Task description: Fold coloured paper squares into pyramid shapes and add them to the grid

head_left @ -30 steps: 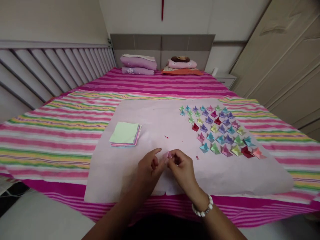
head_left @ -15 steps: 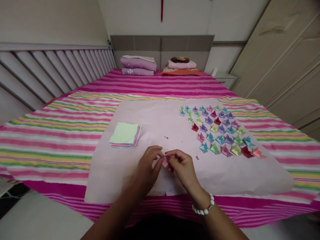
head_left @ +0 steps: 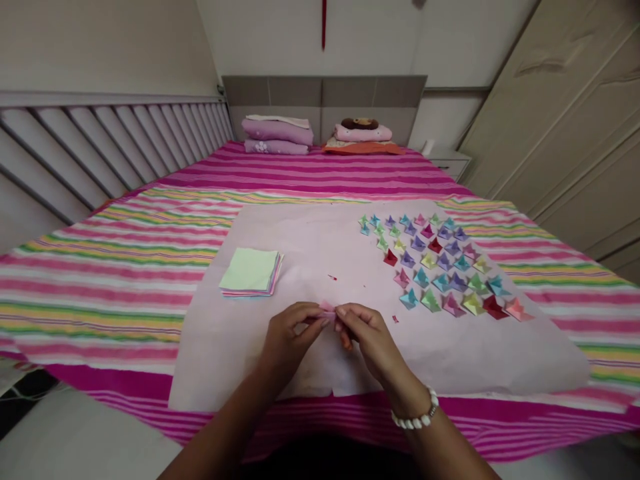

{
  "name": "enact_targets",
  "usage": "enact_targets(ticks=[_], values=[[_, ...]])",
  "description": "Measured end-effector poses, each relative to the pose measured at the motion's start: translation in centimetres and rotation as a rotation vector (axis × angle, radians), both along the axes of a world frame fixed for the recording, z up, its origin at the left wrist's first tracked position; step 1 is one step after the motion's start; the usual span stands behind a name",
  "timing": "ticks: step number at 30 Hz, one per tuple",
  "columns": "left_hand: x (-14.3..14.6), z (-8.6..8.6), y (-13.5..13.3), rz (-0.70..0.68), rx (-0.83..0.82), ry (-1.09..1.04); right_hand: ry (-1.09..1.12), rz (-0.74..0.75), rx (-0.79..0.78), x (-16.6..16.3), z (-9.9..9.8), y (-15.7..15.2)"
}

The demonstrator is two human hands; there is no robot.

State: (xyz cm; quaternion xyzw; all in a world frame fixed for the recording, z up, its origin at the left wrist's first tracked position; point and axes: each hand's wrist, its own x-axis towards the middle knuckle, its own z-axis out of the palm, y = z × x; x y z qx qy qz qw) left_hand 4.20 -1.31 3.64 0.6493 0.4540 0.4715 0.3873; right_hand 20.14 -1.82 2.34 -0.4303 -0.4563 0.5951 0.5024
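My left hand [head_left: 290,333] and my right hand [head_left: 367,337] meet over a pale pink sheet [head_left: 310,247] spread on the bed. Both pinch a small folded pink paper piece [head_left: 327,308] between their fingertips, just above the sheet. My right wrist wears a white bead bracelet [head_left: 415,417]. A stack of coloured paper squares [head_left: 250,271] with a light green one on top lies to the left of my hands. To the right, several small folded paper shapes [head_left: 435,263] in many colours stand in rows.
A striped pink, green and yellow bedcover [head_left: 115,267] covers the bed. Folded pillows [head_left: 277,132] and a brown plush toy [head_left: 360,125] lie by the grey headboard. A slatted rail [head_left: 100,147] runs along the left, wardrobe doors [head_left: 565,113] along the right. Tiny red paper scraps [head_left: 395,319] dot the sheet.
Both hands have kept their pinch on the pink piece and turned it, so it now lies flatter between the fingertips. The view has tilted slightly downward.
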Motion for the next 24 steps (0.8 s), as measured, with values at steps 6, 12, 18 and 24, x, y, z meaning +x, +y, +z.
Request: enact_targets(ticks=[6,12,18,24], values=[[-0.2,0.2,0.0,-0.005,-0.186,-0.127,-0.031,0.091,0.021,-0.3,0.0,-0.3],[0.0,0.8,0.2,-0.057,-0.311,-0.295,-0.112,0.089,0.093,-0.7,-0.2,-0.5],[0.2,1.5,0.0,-0.060,-0.333,-0.162,-0.131,0.087,0.084,-1.2,-0.1,-0.9],[0.5,0.7,-0.1,0.003,-0.289,-0.250,-0.106,0.121,0.070,-1.9,-0.2,-1.3]])
